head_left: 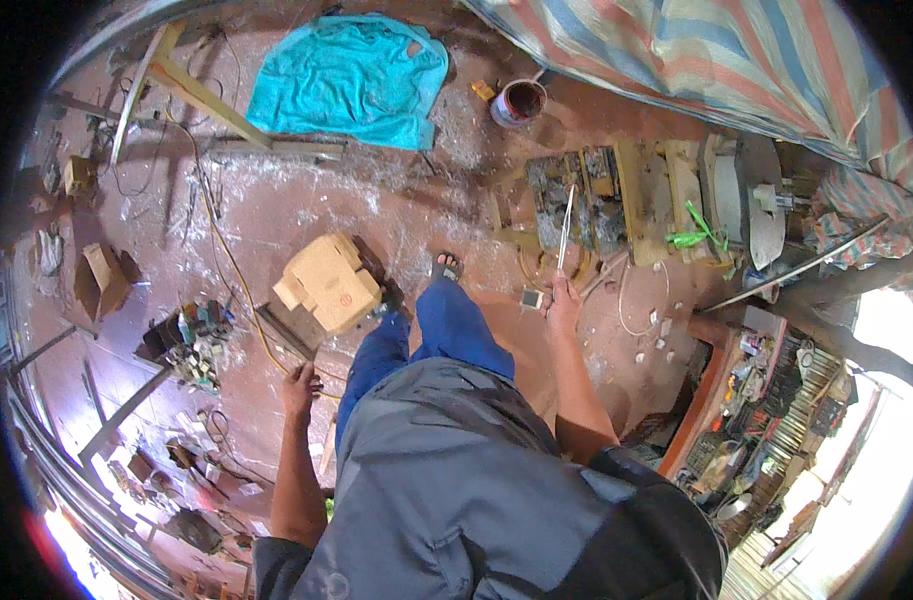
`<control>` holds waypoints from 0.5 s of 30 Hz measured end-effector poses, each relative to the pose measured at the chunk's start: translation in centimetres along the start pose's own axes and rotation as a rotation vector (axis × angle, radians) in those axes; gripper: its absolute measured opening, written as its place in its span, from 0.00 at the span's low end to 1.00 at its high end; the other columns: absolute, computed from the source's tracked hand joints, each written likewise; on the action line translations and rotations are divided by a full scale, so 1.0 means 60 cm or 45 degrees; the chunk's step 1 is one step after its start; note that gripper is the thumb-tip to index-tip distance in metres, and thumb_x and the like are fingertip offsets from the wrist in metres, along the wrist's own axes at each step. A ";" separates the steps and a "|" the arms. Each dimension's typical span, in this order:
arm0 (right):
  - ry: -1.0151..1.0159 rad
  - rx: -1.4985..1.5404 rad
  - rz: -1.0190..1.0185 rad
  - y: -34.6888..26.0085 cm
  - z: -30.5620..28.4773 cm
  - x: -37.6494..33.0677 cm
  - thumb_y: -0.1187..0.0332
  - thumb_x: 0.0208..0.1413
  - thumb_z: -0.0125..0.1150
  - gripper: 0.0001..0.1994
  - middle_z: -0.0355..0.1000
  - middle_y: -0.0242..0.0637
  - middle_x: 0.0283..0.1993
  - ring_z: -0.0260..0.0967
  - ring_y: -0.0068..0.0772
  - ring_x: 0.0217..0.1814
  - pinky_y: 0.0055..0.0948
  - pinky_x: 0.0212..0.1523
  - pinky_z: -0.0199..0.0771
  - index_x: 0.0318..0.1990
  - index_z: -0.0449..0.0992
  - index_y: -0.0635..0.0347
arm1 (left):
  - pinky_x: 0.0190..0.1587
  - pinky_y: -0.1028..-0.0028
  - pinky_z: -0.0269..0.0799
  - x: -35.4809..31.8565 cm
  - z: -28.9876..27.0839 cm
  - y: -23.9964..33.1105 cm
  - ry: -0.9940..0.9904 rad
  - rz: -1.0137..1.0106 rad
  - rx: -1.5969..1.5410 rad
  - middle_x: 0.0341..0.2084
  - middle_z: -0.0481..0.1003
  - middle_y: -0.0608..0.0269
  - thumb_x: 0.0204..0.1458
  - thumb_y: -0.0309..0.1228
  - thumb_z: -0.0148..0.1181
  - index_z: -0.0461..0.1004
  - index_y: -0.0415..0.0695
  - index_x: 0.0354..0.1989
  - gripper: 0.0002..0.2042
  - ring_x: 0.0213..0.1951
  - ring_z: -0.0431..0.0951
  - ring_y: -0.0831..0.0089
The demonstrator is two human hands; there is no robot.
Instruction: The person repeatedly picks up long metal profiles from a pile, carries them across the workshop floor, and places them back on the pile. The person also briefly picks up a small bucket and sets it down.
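My right hand [562,298] grips a thin metal rod [566,228] pointing far over the cluttered floor [397,200]; my left hand [300,380] hangs loose and empty. I'd keep the rod steady and vertical.

You wear a grey-blue shirt [457,480] with short sleeves, its cloth creased and stitched in seams across the chest, darker toward your right shoulder. Your trousers [447,335] are bright blue (one leg shows more fully than the other). A dark open sandal [446,266] covers the forward foot. Both forearms are bare, left hand [300,385] and right hand [563,300] ungloved.
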State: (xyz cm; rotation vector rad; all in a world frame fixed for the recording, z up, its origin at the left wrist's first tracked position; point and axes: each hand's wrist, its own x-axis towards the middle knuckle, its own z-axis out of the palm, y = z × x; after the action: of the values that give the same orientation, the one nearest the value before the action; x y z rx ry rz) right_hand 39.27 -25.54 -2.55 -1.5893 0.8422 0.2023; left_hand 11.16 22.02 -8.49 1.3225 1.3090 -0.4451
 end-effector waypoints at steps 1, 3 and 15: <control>-0.023 0.043 -0.024 -0.009 0.032 0.029 0.50 0.69 0.60 0.18 0.61 0.22 0.20 0.54 0.16 0.16 0.23 0.16 0.54 0.37 0.77 0.55 | 0.26 0.74 0.71 0.018 -0.009 -0.020 0.007 0.021 0.009 0.30 0.80 0.62 0.64 0.45 0.61 0.78 0.40 0.50 0.19 0.26 0.81 0.73; -0.040 0.128 -0.009 -0.019 0.087 0.102 0.50 0.69 0.60 0.18 0.62 0.23 0.20 0.55 0.17 0.15 0.22 0.16 0.54 0.39 0.78 0.57 | 0.26 0.73 0.73 0.031 -0.010 -0.011 0.040 -0.041 0.028 0.32 0.81 0.59 0.64 0.46 0.61 0.78 0.40 0.51 0.20 0.28 0.82 0.72; 0.002 0.416 0.426 -0.075 0.430 0.707 0.60 0.66 0.58 0.11 0.62 0.25 0.19 0.53 0.24 0.12 0.27 0.12 0.50 0.30 0.71 0.49 | 0.31 0.68 0.78 -0.048 0.159 0.219 0.116 -0.344 0.106 0.36 0.81 0.53 0.65 0.42 0.60 0.75 0.39 0.57 0.21 0.32 0.85 0.63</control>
State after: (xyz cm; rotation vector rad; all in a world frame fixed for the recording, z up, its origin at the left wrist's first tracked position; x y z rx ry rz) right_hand 80.97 -18.85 -29.04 -1.1397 1.0821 0.2855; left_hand 25.57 16.36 -2.77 1.2507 1.5683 -0.6376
